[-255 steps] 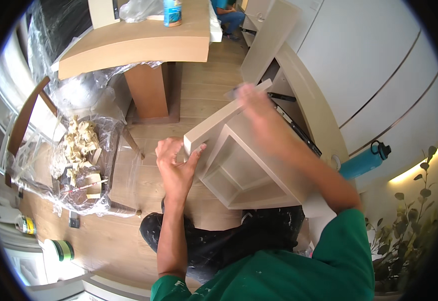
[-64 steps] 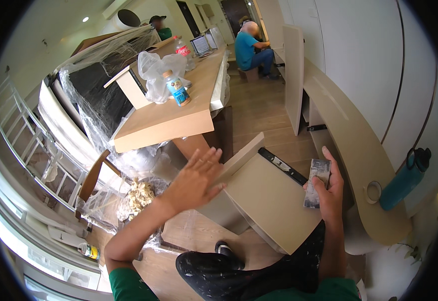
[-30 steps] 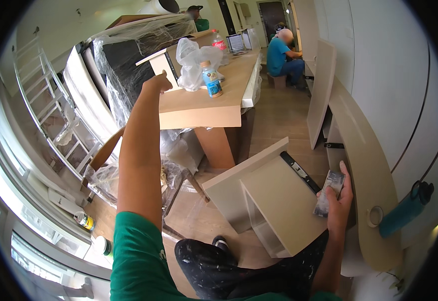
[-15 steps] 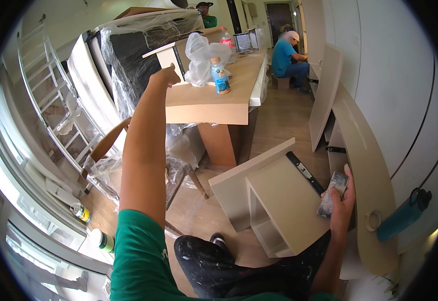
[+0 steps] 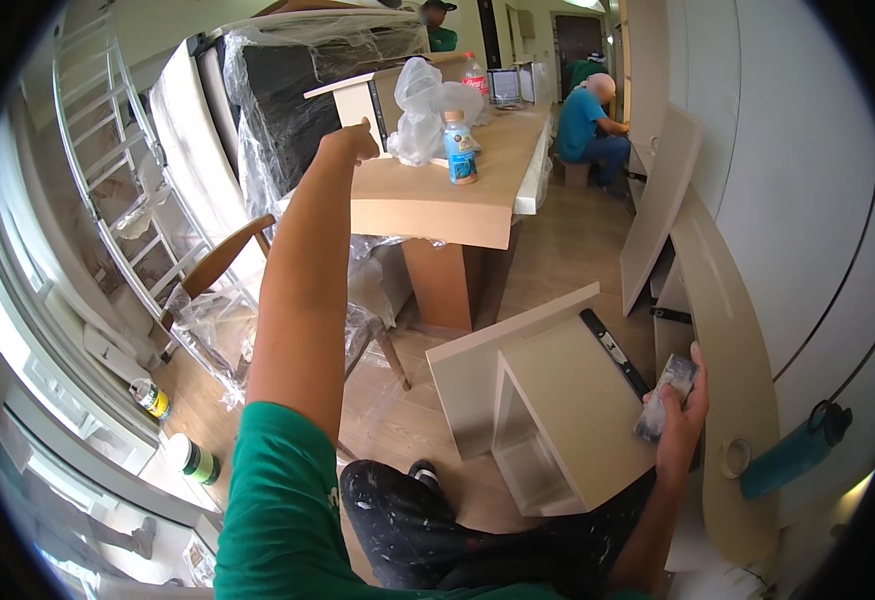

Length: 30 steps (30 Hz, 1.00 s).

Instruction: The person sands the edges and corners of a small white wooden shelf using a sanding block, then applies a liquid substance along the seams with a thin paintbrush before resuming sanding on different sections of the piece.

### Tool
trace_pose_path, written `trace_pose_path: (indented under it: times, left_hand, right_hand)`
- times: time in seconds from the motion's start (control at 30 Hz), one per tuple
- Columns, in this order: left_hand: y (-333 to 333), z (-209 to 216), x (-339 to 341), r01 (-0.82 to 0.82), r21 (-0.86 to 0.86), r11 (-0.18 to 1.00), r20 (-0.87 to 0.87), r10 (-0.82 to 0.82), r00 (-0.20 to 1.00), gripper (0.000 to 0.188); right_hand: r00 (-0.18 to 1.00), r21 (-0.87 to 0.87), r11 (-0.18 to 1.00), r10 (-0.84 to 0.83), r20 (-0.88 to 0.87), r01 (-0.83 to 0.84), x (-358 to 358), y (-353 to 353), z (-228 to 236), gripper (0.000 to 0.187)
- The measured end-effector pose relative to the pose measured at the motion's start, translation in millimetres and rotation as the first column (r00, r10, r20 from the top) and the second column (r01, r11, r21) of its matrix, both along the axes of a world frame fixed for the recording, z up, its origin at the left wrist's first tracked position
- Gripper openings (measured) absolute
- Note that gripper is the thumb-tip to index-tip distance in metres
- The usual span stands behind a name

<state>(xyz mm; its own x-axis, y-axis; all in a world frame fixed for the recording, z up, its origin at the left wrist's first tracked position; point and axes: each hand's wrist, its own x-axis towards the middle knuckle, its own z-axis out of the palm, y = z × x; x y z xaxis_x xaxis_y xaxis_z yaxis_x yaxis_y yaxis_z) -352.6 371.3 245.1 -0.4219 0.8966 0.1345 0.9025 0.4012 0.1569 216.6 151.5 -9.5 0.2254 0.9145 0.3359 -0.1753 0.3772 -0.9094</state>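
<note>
My left arm reaches forward over the near left of the wrapped table, and my left hand (image 5: 349, 146) is held out with a finger extended and nothing visible in it. In view it is nearest a beige drawer-like piece (image 5: 355, 105) with a dark strip on its side. Low on the right, my right hand (image 5: 685, 405) is closed around a dusty grey rectangular block (image 5: 669, 398). Left of that hand, a beige drawer box (image 5: 567, 420) rests tilted in front of my legs, its wide front panel facing away. A black-and-silver runner (image 5: 614, 352) lies along its side.
The cardboard-covered table (image 5: 427, 215) bears a blue-labelled bottle (image 5: 461, 150) and a plastic bag (image 5: 419, 112). A ladder (image 5: 122, 150) and wooden chair (image 5: 222, 265) stand left. Right are a leaning panel (image 5: 660, 205) and teal flask (image 5: 795, 455). A person in blue (image 5: 589, 125) sits beyond.
The view has shifted slightly, so most things sit a little differently in the picture. My left arm stays outstretched, and my right hand keeps the grey block, turned slightly.
</note>
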Motion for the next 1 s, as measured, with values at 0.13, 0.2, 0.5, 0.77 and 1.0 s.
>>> trace_pose_path:
  times: [0.13, 0.2, 0.5, 0.77, 1.0]
  left_hand:
    - [10.6, 6.5, 14.8, 0.009, -0.014, 1.0, -0.053, -0.01, 0.999, 0.102]
    - [5.1, 8.8, 10.7, -0.008, -0.019, 1.0, -0.069, 0.006, 0.998, 0.101]
    - [-57.6, -56.6, 101.0, 0.522, 0.402, 0.752, 0.357, -0.654, 0.667, 0.072]
    - [-203.4, -272.7, 146.6, 0.065, 0.912, 0.405, 0.343, -0.841, 0.419, 0.071]
    - [-225.3, -304.7, 182.5, 0.158, 0.802, 0.576, 0.523, -0.805, 0.279, 0.108]
  right_hand:
    - [1.0, 0.01, 1.0, -0.029, -0.006, 0.029, 0.9, -0.6, 5.0, 0.072]
    - [1.0, 0.015, 1.0, -0.006, -0.018, 0.006, -0.4, -0.2, 6.1, 0.073]
    - [0.998, 0.024, 0.998, 0.066, 0.019, -0.066, 10.7, 3.8, -2.0, 0.072]
    - [0.901, 0.223, 0.971, -0.014, 0.435, -0.092, 5.7, 32.9, 17.7, 0.046]
    - [0.536, 0.437, 0.899, -0.353, 0.767, -0.034, -45.7, 43.5, 52.2, 0.047]
